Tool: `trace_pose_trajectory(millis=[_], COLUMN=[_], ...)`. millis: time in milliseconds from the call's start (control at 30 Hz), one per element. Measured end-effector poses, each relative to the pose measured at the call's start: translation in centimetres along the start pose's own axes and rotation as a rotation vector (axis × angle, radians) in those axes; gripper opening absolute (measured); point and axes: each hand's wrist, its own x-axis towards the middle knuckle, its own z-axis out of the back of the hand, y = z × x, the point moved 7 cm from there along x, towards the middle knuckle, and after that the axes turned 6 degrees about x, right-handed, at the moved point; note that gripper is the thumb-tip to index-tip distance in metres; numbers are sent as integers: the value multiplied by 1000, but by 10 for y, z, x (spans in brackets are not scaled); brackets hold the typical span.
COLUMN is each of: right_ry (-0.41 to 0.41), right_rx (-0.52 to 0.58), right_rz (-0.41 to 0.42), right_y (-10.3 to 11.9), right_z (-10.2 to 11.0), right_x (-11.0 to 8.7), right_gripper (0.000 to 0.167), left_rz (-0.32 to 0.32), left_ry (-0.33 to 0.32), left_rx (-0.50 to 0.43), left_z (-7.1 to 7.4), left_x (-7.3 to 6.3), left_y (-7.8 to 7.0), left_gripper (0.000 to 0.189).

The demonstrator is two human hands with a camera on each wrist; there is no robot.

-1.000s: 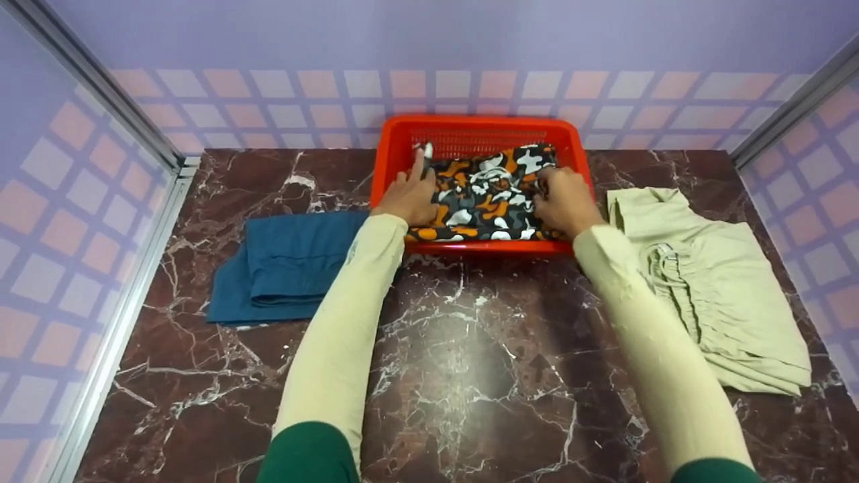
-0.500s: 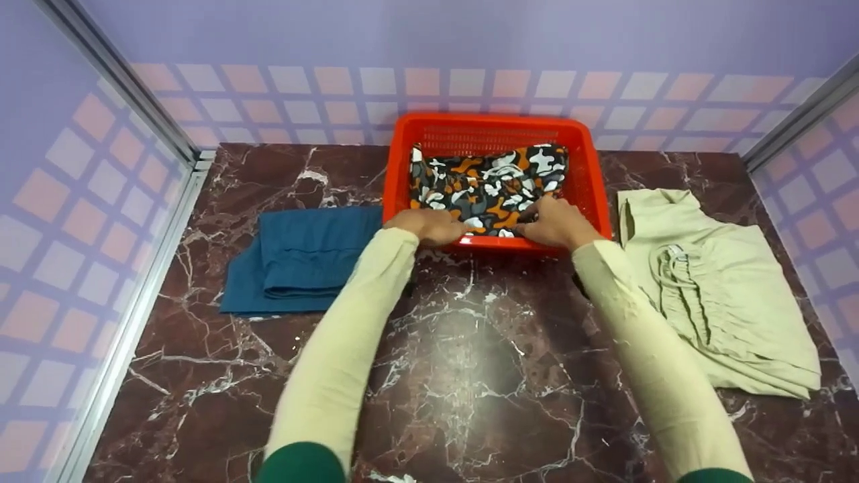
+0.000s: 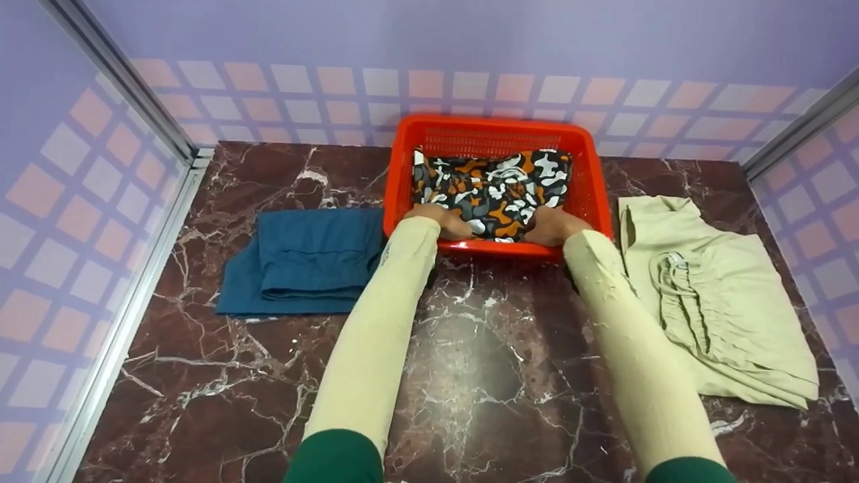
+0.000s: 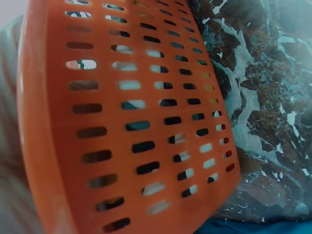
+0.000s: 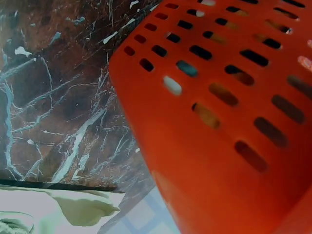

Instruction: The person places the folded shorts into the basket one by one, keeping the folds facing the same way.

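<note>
A folded camouflage-print garment point(image 3: 493, 191) in orange, black, grey and white, with a drawstring, lies in the red plastic basket point(image 3: 493, 124). Both hands reach over the basket's near rim. My left hand point(image 3: 444, 221) touches the garment's near left part, its fingertips down inside the near wall. On the near right, my right hand point(image 3: 550, 225) touches the same garment, fingers likewise dipping out of sight. In the left wrist view the slotted outer wall of the basket point(image 4: 161, 112) hides the hand. The right wrist view also shows this basket wall point(image 5: 195, 161), and no hand.
Folded blue cloth point(image 3: 315, 255) lies left of the basket on the dark red marbled tabletop point(image 3: 463, 376). A beige drawstring garment point(image 3: 731, 302) lies to the right. Lilac panels with pink and white squares point(image 3: 426, 84) stand behind and at both sides.
Both hands have moved from the garment's sides toward the basket's near edge, and the left hand then slid inward over the rim. The garment now lies flatter inside the basket.
</note>
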Motion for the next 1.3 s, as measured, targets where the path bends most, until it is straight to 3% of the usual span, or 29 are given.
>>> trace_pose_trajectory(millis=[67, 167, 333, 400, 467, 533, 633, 767, 900, 1000, 1167, 1300], right_ry=[0, -18, -121, -211, -332, -467, -650, -883, -1127, -1242, -1258, -1108], right_rx=[-10, -1, 87, 127, 175, 231, 336, 428, 477, 531, 518, 419], right_rz=[2, 7, 27, 53, 102, 163, 252, 285, 267, 231, 75, -91], right_y=[0, 2, 5, 7, 8, 11, 10, -4, -36, -66, -118, -159], right_z=[-2, -3, -2, 2, 9, 18, 35, 60, 72, 66, 41, 15], right_x=[-2, -6, -13, -20, -30, -44, -72, -114, -152, -168, -171, -161], right_gripper=[26, 27, 35, 37, 36, 31, 24, 22, 20, 19, 24, 44], left_rz=[-23, -50, -158, -249, -342, -427, -570, -732, -826, -826, -799, -792], left_ry=[-6, -4, 33, -30, -143, -265, -416, -548, -584, -567, -523, -463], left_rx=[35, 10, 72, 137, 154, 109, -8, -119, -97, -41, -8, -41], left_z=[-2, -5, -14, -14, -12, -8, -4, -9, -30, -52, -93, -126], left_x=[-2, -5, 0, 1, -2, -11, -36, -72, -101, -110, -114, -119], left_y=[0, 1, -1, -3, -5, -4, -3, 3, 16, 32, 60, 78], left_gripper=[87, 79, 59, 52, 41, 33, 33, 29, 27, 27, 27, 26])
